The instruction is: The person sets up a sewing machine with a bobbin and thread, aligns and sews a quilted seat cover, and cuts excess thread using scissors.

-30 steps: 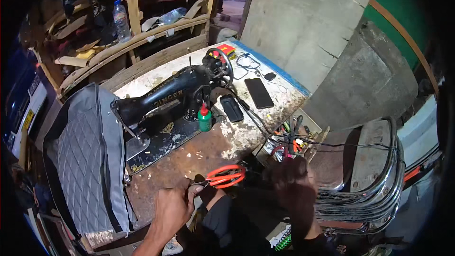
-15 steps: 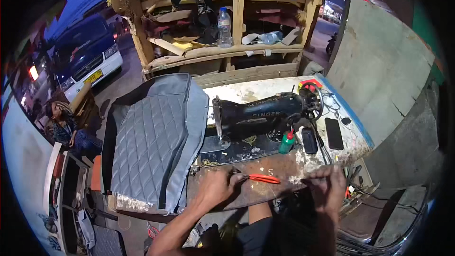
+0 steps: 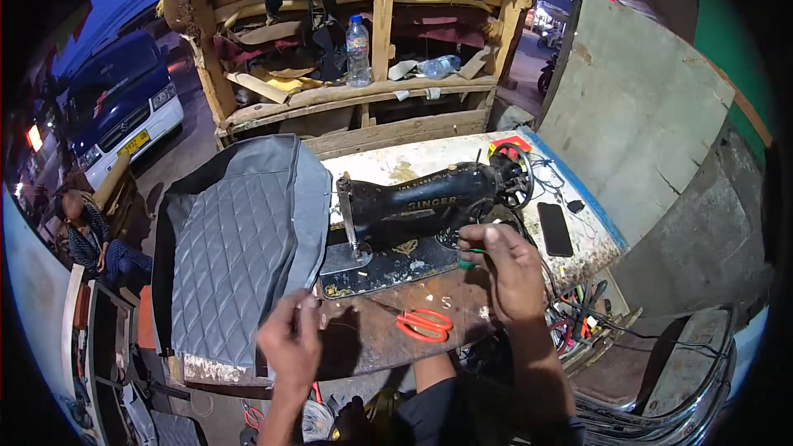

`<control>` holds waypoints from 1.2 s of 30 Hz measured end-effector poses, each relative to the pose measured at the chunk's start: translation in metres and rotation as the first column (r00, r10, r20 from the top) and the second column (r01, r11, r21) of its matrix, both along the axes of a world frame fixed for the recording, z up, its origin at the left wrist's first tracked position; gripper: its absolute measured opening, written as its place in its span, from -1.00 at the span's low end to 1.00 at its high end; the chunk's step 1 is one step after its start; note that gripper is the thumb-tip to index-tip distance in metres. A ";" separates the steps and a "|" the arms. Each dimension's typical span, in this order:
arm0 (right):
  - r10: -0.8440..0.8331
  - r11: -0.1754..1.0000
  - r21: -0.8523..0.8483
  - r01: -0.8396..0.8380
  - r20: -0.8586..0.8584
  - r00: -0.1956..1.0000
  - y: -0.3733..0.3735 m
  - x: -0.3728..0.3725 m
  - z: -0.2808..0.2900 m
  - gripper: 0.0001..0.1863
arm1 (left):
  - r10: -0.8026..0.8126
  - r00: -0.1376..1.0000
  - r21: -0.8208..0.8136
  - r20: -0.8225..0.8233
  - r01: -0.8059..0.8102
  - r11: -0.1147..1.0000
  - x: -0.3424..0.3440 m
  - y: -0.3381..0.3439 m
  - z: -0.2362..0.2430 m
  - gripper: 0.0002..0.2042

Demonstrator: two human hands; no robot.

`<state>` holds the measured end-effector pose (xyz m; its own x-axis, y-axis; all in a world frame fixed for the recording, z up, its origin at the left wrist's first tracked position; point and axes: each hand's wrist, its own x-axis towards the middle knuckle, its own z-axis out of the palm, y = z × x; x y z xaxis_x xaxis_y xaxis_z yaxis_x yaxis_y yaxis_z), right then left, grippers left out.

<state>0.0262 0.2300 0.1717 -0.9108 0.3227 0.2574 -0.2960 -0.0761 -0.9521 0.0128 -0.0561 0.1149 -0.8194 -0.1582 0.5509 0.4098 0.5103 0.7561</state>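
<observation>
My left hand is held over the table's front edge by the seat cover, thumb and fingers pinched together. A black sewing machine stands across the table. In front of its bed, my right hand is raised with thumb and forefinger pressed together. Whatever either pinch holds is too small to make out. Between my hands, orange-handled scissors lie on the brown wood, touched by neither. The grey quilted seat cover is spread at the machine's left. Behind my right fingers, a green bottle is mostly hidden.
A black phone lies on the table right of the handwheel. Water bottles occupy the wooden shelf behind. Tools fill a tray at the right. A person sits at the far left, near a parked van.
My left hand has left the scissors, which now lie turned on the table, and moved left. My right hand has risen toward the machine. The view has shifted slightly.
</observation>
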 end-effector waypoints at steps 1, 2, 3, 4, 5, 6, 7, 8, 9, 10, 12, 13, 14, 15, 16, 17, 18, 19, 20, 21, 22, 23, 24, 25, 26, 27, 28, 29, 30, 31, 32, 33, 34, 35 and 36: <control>0.044 0.998 0.051 -0.044 -0.010 0.999 -0.008 -0.004 0.005 -0.65 | -0.087 0.996 -0.168 0.008 0.087 0.982 0.005 0.009 -0.006 -0.81; 0.053 0.997 0.050 -0.053 -0.011 0.999 -0.016 -0.006 0.013 -0.65 | -0.246 0.969 -0.325 -0.030 0.223 0.919 0.004 0.015 -0.015 -0.75; 0.063 0.987 0.145 -0.064 0.005 0.998 -0.022 -0.005 0.022 -0.65 | -0.316 0.941 -0.352 0.119 0.337 0.873 0.014 0.032 0.000 -0.66; 0.072 0.968 0.238 -0.076 0.023 0.997 -0.026 -0.005 0.027 -0.65 | -0.364 0.905 -0.309 0.219 0.418 0.854 0.017 0.043 -0.013 -0.58; 0.116 0.968 0.229 -0.107 -0.025 0.993 -0.026 -0.007 0.023 -0.65 | -0.347 0.896 -0.353 0.279 0.431 0.830 0.016 0.052 -0.021 -0.58; 0.114 0.967 0.234 -0.106 -0.021 0.993 -0.028 -0.007 0.023 -0.65 | -0.324 0.884 -0.395 0.338 0.446 0.803 0.015 0.058 -0.029 -0.57; 0.115 0.960 0.258 -0.110 -0.005 0.993 -0.030 -0.005 0.025 -0.65 | -0.327 0.882 -0.389 0.340 0.448 0.805 0.015 0.063 -0.036 -0.57; 0.113 0.953 0.280 -0.113 0.014 0.993 -0.032 -0.004 0.025 -0.65 | -0.390 0.866 -0.419 0.314 0.495 0.761 0.016 0.066 -0.041 -0.56; 0.087 0.955 0.281 -0.090 0.025 0.996 -0.033 -0.005 0.022 -0.67 | -0.451 0.844 -0.449 0.290 0.536 0.715 0.019 0.070 -0.047 -0.54; 0.085 0.955 0.282 -0.090 0.031 0.996 -0.030 -0.006 0.014 -0.67 | -0.463 0.857 -0.529 0.227 0.507 0.680 0.026 0.073 -0.053 -0.56; 0.168 0.986 -0.017 -0.168 0.036 0.985 -0.027 -0.009 0.000 -0.69 | -0.524 0.825 -0.620 0.211 0.527 0.581 0.030 0.081 -0.058 -0.58; 0.144 0.987 -0.085 -0.138 0.064 0.988 -0.027 -0.006 -0.002 -0.66 | -0.527 0.822 -0.616 0.213 0.532 0.581 0.030 0.083 -0.064 -0.58; 0.144 0.987 -0.084 -0.138 0.064 0.988 -0.025 -0.004 -0.003 -0.66 | -0.524 0.816 -0.621 0.245 0.547 0.561 0.028 0.085 -0.069 -0.61; 0.155 0.983 -0.111 -0.146 0.074 0.985 -0.023 -0.001 -0.006 -0.66 | -0.521 0.808 -0.625 0.276 0.562 0.542 0.027 0.086 -0.072 -0.65; 0.166 0.978 -0.137 -0.154 0.084 0.982 -0.021 0.001 -0.007 -0.66 | -0.521 0.808 -0.625 0.275 0.562 0.542 0.026 0.086 -0.074 -0.65; 0.123 0.976 -0.195 -0.099 0.115 0.986 -0.028 0.002 -0.002 -0.74 | -0.528 0.796 -0.573 0.297 0.591 0.568 0.024 0.083 -0.072 -0.67; 0.122 0.976 -0.194 -0.097 0.123 0.985 -0.034 0.005 0.001 -0.74 | -0.540 0.781 -0.514 0.313 0.617 0.596 0.021 0.082 -0.071 -0.70; 0.080 0.991 -0.113 -0.065 0.135 0.988 -0.040 0.008 0.003 -0.77 | -0.516 0.788 -0.508 0.335 0.612 0.605 0.020 0.078 -0.070 -0.73; 0.035 0.999 -0.013 -0.033 0.158 0.987 -0.041 0.011 0.002 -0.79 | -0.501 0.824 -0.508 0.265 0.561 0.653 0.017 0.072 -0.078 -0.76; 0.001 0.995 0.100 -0.014 0.128 0.992 -0.049 0.040 -0.038 -0.81 | -0.460 0.844 -0.520 0.276 0.534 0.667 0.004 0.074 -0.076 -0.75; -0.060 0.979 0.201 0.038 0.100 0.993 -0.046 0.075 -0.082 -0.84 | -0.416 0.835 -0.524 0.360 0.550 0.650 0.013 0.075 -0.084 -0.75; -0.098 0.961 0.266 0.077 0.069 0.993 -0.047 0.133 -0.081 -0.84 | -0.524 0.708 -0.624 0.473 0.689 0.368 0.061 0.068 -0.092 -0.72; -0.261 0.920 0.330 0.213 0.106 0.960 -0.040 0.173 -0.088 -0.85 | -0.648 0.595 -0.729 0.475 0.679 0.088 0.032 0.098 -0.104 -0.67; -0.328 0.902 0.341 0.266 0.136 0.935 -0.031 0.188 -0.106 -0.85 | -0.688 0.630 -0.703 0.360 0.668 0.244 0.040 0.109 -0.108 -0.67; -0.384 0.876 0.368 0.311 0.141 0.913 -0.031 0.194 -0.122 -0.85 | -0.697 0.683 -0.658 0.219 0.631 0.411 0.042 0.108 -0.099 -0.66; -0.410 0.867 0.366 0.337 0.142 0.901 -0.028 0.173 -0.138 -0.85 | -0.653 0.751 -0.601 0.096 0.567 0.563 0.038 0.099 -0.095 -0.65; -0.401 0.880 0.332 0.340 0.135 0.906 -0.033 0.184 -0.136 -0.85 | -0.584 0.766 -0.609 0.269 0.605 0.513 0.087 0.060 -0.078 -0.70; -0.473 0.837 0.350 0.420 0.080 0.877 -0.011 0.175 -0.142 -0.85 | -0.548 0.797 -0.634 0.256 0.566 0.526 0.054 0.072 -0.078 -0.73; -0.525 0.809 0.358 0.466 0.084 0.847 -0.012 0.190 -0.153 -0.84 | -0.504 0.830 -0.658 0.239 0.520 0.544 0.024 0.080 -0.077 -0.73; -0.547 0.760 0.402 0.510 -0.029 0.837 -0.005 0.186 -0.149 -0.84 | -0.521 0.843 -0.670 0.134 0.464 0.579 0.010 0.091 -0.070 -0.73; -0.552 0.697 0.500 0.514 -0.083 0.829 -0.003 0.187 -0.149 -0.83 | -0.512 0.846 -0.663 0.144 0.467 0.585 0.022 0.087 -0.073 -0.72; -0.564 0.512 0.703 0.494 -0.158 0.811 -0.005 0.184 -0.149 -0.79 | -0.504 0.833 -0.642 0.226 0.517 0.566 0.016 0.092 -0.076 -0.71; -0.563 0.279 0.840 0.465 -0.249 0.788 -0.009 0.186 -0.144 -0.75 | -0.489 0.845 -0.650 0.216 0.498 0.574 0.011 0.094 -0.076 -0.71; -0.459 0.699 0.570 0.431 -0.105 0.882 -0.022 0.178 -0.116 -0.77 | -0.445 0.865 -0.655 0.231 0.476 0.587 0.004 0.095 -0.076 -0.69; -0.365 0.804 0.514 0.299 0.029 0.931 -0.030 0.203 -0.136 -0.80 | -0.401 0.874 -0.652 0.274 0.475 0.591 0.005 0.094 -0.079 -0.68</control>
